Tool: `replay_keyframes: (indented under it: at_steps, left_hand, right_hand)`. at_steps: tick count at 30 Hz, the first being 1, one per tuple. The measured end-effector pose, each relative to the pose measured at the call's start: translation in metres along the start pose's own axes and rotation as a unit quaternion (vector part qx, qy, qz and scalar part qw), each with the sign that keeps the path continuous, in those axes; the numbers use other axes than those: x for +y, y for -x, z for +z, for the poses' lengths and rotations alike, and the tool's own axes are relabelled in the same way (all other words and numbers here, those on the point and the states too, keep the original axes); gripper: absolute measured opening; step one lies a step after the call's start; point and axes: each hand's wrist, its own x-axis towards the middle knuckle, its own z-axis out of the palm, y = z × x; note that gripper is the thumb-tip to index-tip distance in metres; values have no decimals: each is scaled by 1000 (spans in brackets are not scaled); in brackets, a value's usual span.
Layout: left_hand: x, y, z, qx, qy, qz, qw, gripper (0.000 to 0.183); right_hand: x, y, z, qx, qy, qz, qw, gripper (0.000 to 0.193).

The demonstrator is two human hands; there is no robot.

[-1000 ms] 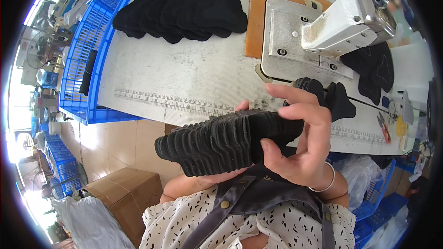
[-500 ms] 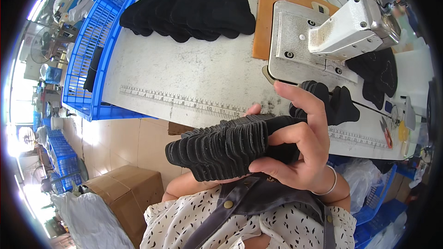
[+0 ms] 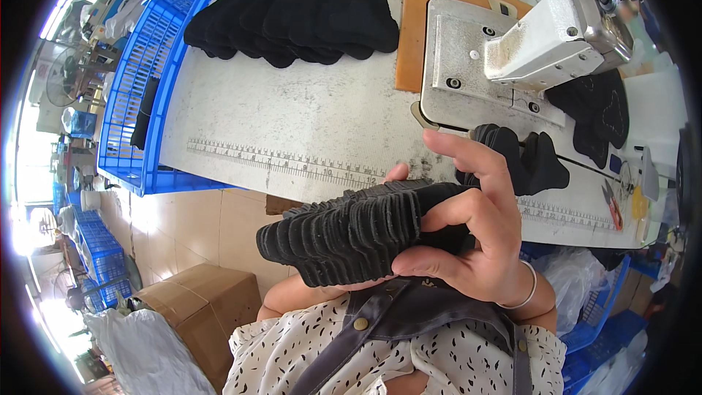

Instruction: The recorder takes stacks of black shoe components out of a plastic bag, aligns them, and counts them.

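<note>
A thick stack of black cut fabric pieces (image 3: 340,238) is held in front of my body, its many layered edges facing me. My left hand (image 3: 397,173) supports it from behind and below; a fingertip shows past the far side, and the stack hides most of the hand. My right hand (image 3: 479,230) has its thumb and bent fingers on the right end of the stack, with the index finger raised off it. Just beyond the right hand, a smaller bunch of black pieces (image 3: 545,164) stands on the sewing table (image 3: 285,117).
An industrial sewing machine (image 3: 537,44) occupies the table's right side. Overlapping black pieces (image 3: 300,18) lie at the back left, beside a blue plastic basket (image 3: 150,153). Red-handled snips (image 3: 614,208) rest at the right. A cardboard box (image 3: 201,303) stands on the floor to the left.
The view has shifted slightly. Both hands keep the stack in nearly the same place, and the right index finger stays raised.
</note>
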Motion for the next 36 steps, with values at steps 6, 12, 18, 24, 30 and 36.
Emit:
replay_keyframes:
  at_steps: [6, 12, 18, 24, 30, 36]
  left_hand:
    - [0, 3, -1, 41, 9, -1, 999, 68]
    - [2, -1, 5, -21, -55, 2, 998, 66]
    - [5, -6, 12, -63, -120, 15, 991, 64]
    - [9, -5, 15, -79, -160, 28, 983, 62]
    - [10, -4, 17, -85, -191, 38, 977, 59]
    - [11, -4, 18, -86, -212, 46, 972, 57]
  right_hand:
    - [-1, -1, -1, -6, -16, 16, 1000, 39]
    - [-3, -1, -3, -15, -20, 28, 999, 35]
    - [-2, -1, -4, -18, -25, 27, 999, 31]
    - [-2, 0, -3, -18, -22, 28, 999, 29]
    - [-2, 0, -2, -17, -22, 32, 999, 28]
    - [-3, -2, -3, -17, -13, 29, 999, 27]
